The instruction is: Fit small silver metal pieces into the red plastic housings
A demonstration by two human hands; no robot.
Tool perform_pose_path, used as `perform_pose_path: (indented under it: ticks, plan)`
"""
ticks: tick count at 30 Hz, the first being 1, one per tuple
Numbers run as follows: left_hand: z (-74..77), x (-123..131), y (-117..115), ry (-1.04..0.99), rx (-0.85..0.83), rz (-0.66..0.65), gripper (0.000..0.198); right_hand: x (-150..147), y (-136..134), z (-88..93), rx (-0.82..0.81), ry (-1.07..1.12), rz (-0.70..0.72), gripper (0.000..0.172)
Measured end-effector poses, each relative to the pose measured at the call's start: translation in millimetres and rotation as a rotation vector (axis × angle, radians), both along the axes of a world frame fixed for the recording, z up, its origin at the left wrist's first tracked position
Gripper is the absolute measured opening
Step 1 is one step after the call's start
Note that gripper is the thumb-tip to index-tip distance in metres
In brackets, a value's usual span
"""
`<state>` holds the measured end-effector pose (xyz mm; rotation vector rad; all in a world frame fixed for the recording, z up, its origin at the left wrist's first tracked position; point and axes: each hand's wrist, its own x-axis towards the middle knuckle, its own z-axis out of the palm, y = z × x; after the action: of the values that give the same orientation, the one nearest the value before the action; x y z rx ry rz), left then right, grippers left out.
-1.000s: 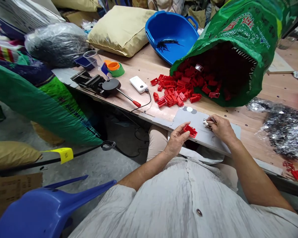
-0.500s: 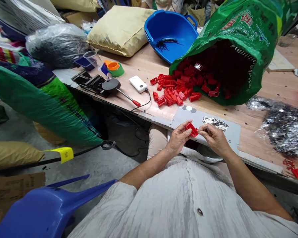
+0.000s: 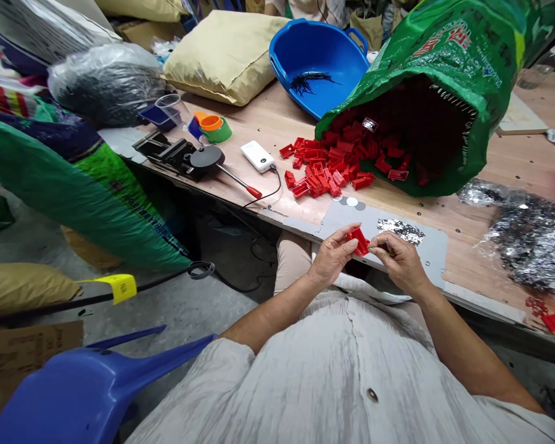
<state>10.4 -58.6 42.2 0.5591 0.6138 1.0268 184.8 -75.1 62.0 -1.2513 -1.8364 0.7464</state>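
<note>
Gripping left hand (image 3: 330, 258): I am grasping a small, box-shaped red plastic piece (image 3: 359, 241) between thumb and fingers, holding it at the near edge of the pale wooden table (image 3: 259, 111).
Pinching right hand (image 3: 401, 258): I am pressing my fingertips together at the red piece's right side; whether anything tiny is between them, I cannot tell.
Flat grey sheet (image 3: 345, 217): it is lying just beyond my hands, bearing a patch of small shiny silver pieces (image 3: 401, 230).
Heap of red plastic pieces (image 3: 324, 169): it is spilling from a glossy green sack (image 3: 439, 58).
Clear plastic bag (image 3: 531, 240): it is bulging with silvery bits on my right.
Round blue plastic basin (image 3: 326, 92): it is standing behind the heap.
</note>
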Motion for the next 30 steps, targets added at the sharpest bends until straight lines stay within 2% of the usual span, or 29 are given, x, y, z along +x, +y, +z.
perform_pose_path:
  ticks: [7, 14, 22, 30]
  plan:
    - [-4.8, 0.3, -0.4, 0.02, 0.011, 0.002, 0.047, 4.8, -2.7, -5.6, 0.008, 0.001, 0.064, 0.008]
    - [-11.8, 1.0, -1.7, 0.147, 0.18, 0.0, 0.046, 14.1, -4.4, -13.4, -0.054, 0.016, 0.177, 0.007]
    - [-12.5, 0.7, -2.0, 0.202, 0.219, -0.018, 0.043, 14.9, -11.4, -23.7, -0.224, 0.086, 0.056, 0.018]
    - [-23.7, -1.7, 8.7, 0.216, 0.26, -0.048, 0.045, 21.5, -11.5, -27.8, -0.256, -0.016, -0.026, 0.022]
